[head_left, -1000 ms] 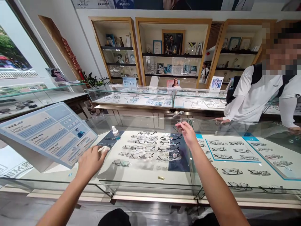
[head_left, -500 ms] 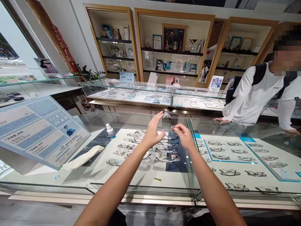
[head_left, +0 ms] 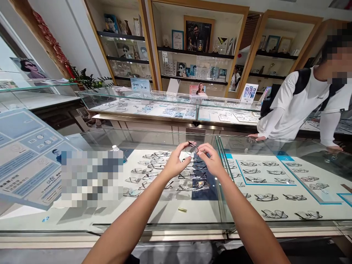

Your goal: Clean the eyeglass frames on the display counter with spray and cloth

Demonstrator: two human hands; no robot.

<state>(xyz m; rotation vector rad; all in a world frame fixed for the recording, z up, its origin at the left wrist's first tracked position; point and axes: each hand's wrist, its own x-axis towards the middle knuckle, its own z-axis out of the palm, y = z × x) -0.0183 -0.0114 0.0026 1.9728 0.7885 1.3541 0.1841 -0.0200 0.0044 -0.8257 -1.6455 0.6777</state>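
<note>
Standing at nine o'clock from the lifted glasses (head_left: 191, 149), a bottle (head_left: 115, 148) is left untouched. One side is bracketed by the left hand (head_left: 174, 162); whether pinched there cannot be told. The other side is pinched by the right hand (head_left: 211, 159); held above the surface (head_left: 202, 212), the glasses are judged unfinished with.

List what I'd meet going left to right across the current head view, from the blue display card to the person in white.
Blue display card → white bottle cap → left hand → eyeglasses between the hands → right hand → person in white.
</note>
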